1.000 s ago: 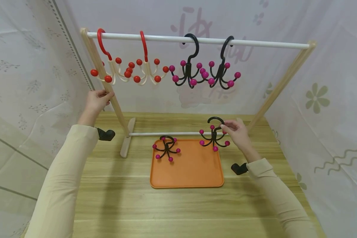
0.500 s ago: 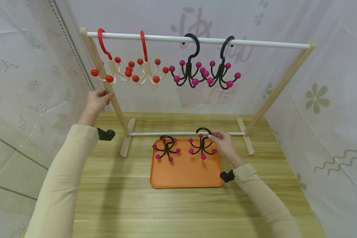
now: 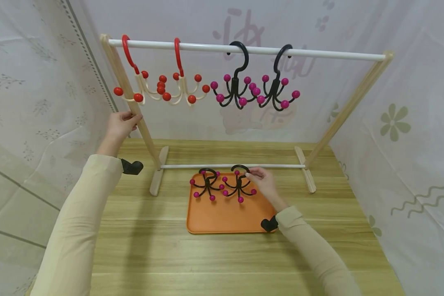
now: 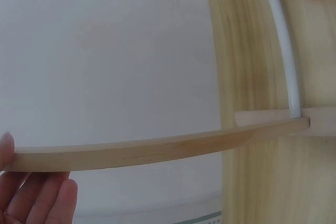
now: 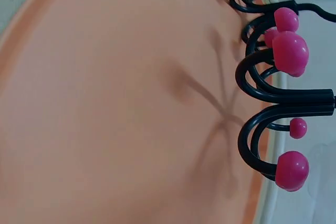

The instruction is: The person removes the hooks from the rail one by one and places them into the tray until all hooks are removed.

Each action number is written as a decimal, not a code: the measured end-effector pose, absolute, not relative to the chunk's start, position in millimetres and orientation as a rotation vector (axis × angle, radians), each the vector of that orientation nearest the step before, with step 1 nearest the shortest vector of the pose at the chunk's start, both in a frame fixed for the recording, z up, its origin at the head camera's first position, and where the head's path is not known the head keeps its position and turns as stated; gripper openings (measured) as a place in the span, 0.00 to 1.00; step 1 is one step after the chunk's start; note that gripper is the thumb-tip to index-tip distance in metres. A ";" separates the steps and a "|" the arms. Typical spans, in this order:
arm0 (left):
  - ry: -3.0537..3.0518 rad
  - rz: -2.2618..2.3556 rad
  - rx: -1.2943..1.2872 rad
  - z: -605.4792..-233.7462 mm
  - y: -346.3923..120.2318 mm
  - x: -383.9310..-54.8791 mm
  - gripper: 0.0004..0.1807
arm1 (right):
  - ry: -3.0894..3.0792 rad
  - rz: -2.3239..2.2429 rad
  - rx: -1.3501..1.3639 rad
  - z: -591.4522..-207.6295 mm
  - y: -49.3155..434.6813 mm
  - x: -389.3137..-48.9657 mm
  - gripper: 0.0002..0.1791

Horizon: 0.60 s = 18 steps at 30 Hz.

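Pale printed cloth backs a light wood-grain tabletop. Around ten o'clock from the flat orange rectangular tray, the left hand pinches a pale wooden post, probably to steady the rack. Over the tray's twelve o'clock, the right hand pinches a glossy black claw-armed hanger with magenta balls by its hook, perhaps keeping its arms free; shadows suggest it hovers. Another black magenta-balled hanger rests at ten o'clock.
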<state>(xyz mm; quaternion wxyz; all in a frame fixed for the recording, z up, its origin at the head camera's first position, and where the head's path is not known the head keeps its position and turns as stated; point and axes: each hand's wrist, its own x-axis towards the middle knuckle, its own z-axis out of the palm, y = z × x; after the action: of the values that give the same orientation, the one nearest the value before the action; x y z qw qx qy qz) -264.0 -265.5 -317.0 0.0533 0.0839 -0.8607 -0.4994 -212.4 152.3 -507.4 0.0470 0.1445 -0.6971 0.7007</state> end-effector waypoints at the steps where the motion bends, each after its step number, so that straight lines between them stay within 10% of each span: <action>1: -2.615 -1.516 0.254 -317.1 -265.5 -264.2 0.27 | -2.135 2.130 0.430 -508.5 150.0 -212.4 0.10; 18: -2.620 -1.525 0.238 -317.1 -266.2 -262.5 0.28 | -2.295 2.006 0.268 -500.6 122.2 -204.0 0.11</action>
<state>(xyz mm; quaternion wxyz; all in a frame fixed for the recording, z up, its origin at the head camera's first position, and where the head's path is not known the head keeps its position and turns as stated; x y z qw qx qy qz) -262.5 -266.2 -317.1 0.0504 0.0780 -0.8606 -0.5008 -204.0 122.2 -500.6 0.0408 0.0874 -0.7495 0.6549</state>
